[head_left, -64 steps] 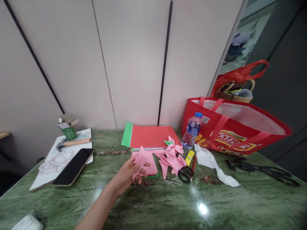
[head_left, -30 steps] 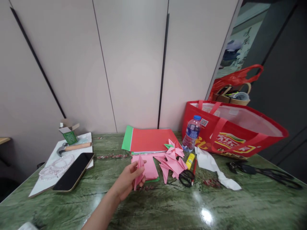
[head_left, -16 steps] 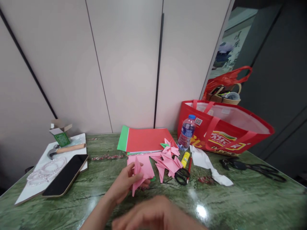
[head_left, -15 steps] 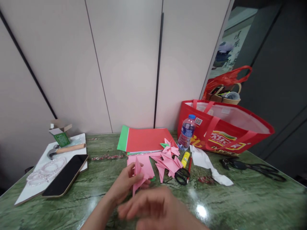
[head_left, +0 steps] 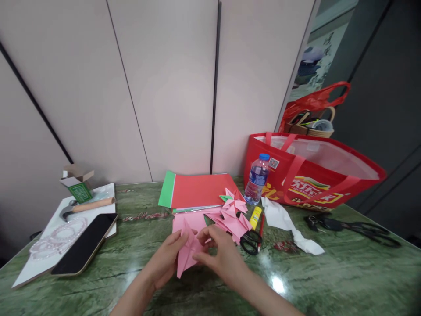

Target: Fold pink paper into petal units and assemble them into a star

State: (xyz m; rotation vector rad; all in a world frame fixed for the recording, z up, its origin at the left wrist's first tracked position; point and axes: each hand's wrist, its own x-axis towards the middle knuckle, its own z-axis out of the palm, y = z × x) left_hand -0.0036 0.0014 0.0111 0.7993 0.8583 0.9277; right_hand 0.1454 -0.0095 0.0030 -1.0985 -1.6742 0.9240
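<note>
A folded pink paper piece [head_left: 186,254] is held between both hands above the green marble table [head_left: 329,281]. My left hand [head_left: 166,259] grips its left side with the fingers closed on it. My right hand [head_left: 221,255] pinches its right edge. Just behind the hands lie flat pink sheets [head_left: 187,220] and a heap of folded pink paper shapes [head_left: 233,215].
A red and green paper stack [head_left: 197,189] lies by the wall. Nearby are a water bottle [head_left: 257,179], glue stick [head_left: 255,217], small scissors [head_left: 250,242], crumpled white paper [head_left: 289,224], a red tote bag [head_left: 315,173], and large scissors [head_left: 355,226]. At left: phone [head_left: 83,249], hammer [head_left: 86,206], white board [head_left: 36,259].
My right hand has come up from the bottom of the view and taken hold of the pink piece. My left hand has brought the piece nearer to me.
</note>
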